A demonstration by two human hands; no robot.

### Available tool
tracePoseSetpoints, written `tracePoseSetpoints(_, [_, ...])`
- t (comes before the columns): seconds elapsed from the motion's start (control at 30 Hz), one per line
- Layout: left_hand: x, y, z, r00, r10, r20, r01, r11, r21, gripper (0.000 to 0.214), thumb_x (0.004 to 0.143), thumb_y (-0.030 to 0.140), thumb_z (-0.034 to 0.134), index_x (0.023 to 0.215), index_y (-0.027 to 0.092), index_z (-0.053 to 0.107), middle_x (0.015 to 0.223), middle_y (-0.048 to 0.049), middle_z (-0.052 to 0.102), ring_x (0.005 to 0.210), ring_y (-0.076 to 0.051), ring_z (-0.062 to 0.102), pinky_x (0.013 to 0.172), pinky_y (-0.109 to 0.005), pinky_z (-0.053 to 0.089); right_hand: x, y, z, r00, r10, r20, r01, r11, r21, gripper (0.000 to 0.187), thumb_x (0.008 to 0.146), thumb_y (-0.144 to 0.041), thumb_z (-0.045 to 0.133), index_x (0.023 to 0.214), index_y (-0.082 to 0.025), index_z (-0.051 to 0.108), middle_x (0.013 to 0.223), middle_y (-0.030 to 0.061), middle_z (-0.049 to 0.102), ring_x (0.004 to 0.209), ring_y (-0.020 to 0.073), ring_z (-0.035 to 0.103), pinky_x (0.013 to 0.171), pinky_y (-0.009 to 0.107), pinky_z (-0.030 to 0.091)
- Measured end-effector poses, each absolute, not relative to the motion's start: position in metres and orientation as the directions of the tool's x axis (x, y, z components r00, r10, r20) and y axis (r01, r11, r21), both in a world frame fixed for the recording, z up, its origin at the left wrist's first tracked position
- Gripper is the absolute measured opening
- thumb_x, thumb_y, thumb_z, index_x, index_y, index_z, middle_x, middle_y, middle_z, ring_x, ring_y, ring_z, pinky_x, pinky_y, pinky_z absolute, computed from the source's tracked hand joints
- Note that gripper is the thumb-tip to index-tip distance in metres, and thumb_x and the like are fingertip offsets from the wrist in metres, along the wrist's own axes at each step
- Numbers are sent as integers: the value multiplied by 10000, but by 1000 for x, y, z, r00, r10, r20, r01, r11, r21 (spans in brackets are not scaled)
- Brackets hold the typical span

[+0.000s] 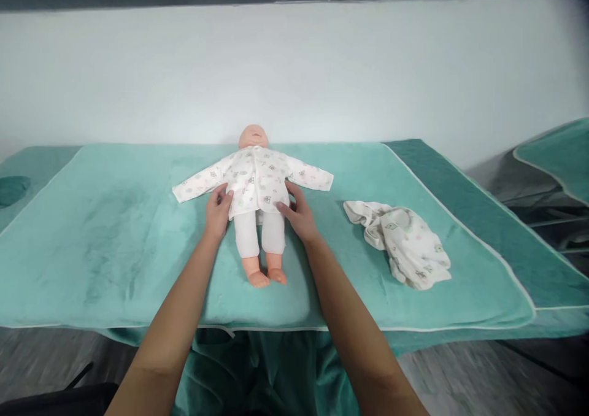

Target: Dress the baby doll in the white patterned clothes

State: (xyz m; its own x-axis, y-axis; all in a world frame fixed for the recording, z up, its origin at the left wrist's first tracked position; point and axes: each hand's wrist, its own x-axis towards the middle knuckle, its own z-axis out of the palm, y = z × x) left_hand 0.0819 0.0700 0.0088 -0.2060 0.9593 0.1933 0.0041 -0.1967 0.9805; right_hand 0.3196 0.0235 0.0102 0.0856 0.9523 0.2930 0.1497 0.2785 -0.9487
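A baby doll (254, 136) lies on its back in the middle of the bed, head toward the wall and bare feet toward me. It wears a white patterned baby shirt (248, 173), its front edges meeting down the middle, and white pants (247, 235). Both sleeves stretch out sideways. At the shirt's left side, my left hand (218, 210) has its fingers and thumb on the edge of the cloth. My right hand (299, 213) holds the opposite side, thumb on the lower front and fingers round the waist. The doll's hands are hidden inside the sleeves.
A crumpled patterned baby garment (409, 244) lies to the right of the doll. Under everything is a green blanket (115, 238) with pale piping. A white wall (294, 72) stands behind the bed, and another green-covered surface (561, 158) is at far right.
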Motion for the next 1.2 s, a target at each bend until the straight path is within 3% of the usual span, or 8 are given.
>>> tracePoseSetpoints(0.1, [72,55,6,-190,973,130,-122,-155,980,374,828,451,767,1098,198,717,648,64,482,541,-87,422,521,-230,345,317,22,10,228,944,239,132,214,-968,554,803,-541,761,1262,-257,635,1259,86,653,1080,250,631,917,424,567])
tracePoseSetpoints(0.23, [61,34,7,-104,986,133,-33,-137,990,298,872,432,715,1069,209,738,639,53,500,571,-98,459,544,-230,343,313,11,5,284,941,186,108,161,-981,393,830,-523,703,1123,-265,656,991,34,681,814,196,623,756,381,556])
tracePoseSetpoints(0.37, [54,15,8,-51,991,122,175,-111,978,334,901,425,656,1140,218,763,821,-2,675,690,-134,552,677,-270,444,326,-18,1,244,930,275,344,182,-921,253,917,-481,607,1069,-292,679,975,52,715,890,243,667,840,446,563])
tracePoseSetpoints(0.5, [51,-1,9,-2,990,140,271,-134,953,321,912,458,626,1058,199,749,876,-21,710,748,-162,589,745,-300,474,372,-64,5,97,882,461,785,217,-581,271,919,-342,576,1134,-231,697,1262,152,693,1230,338,603,1103,588,439])
tracePoseSetpoints(0.63, [48,-21,8,58,983,176,334,-185,924,339,941,500,597,1058,203,711,883,-26,707,798,-180,622,795,-322,504,440,-125,3,238,817,526,964,-132,-231,408,928,-321,568,1319,-213,616,1547,183,521,1495,414,363,1175,768,177])
tracePoseSetpoints(0.87, [43,-79,-1,208,891,403,406,-454,793,506,923,587,646,1317,270,649,1487,-138,523,1414,-301,495,1196,-512,406,505,-169,-22,649,673,356,759,-539,-365,572,896,-502,563,1346,-152,611,1332,262,633,1204,446,580,939,628,481])
tracePoseSetpoints(1.03, [68,-101,-2,485,746,456,506,-665,549,748,793,541,820,1462,331,559,1680,-142,300,1580,-390,252,1269,-610,284,454,-132,-21,530,730,432,843,-397,-363,379,921,-436,532,1121,-143,667,1040,192,678,958,345,596,827,489,494])
tracePoseSetpoints(1.2, [95,-88,6,535,703,468,592,-708,386,479,848,428,796,1307,340,689,1616,-135,438,1537,-417,328,1228,-688,274,397,-110,-15,212,835,507,953,-61,-298,309,944,-339,546,1174,-163,653,1120,176,691,1005,327,587,896,459,477])
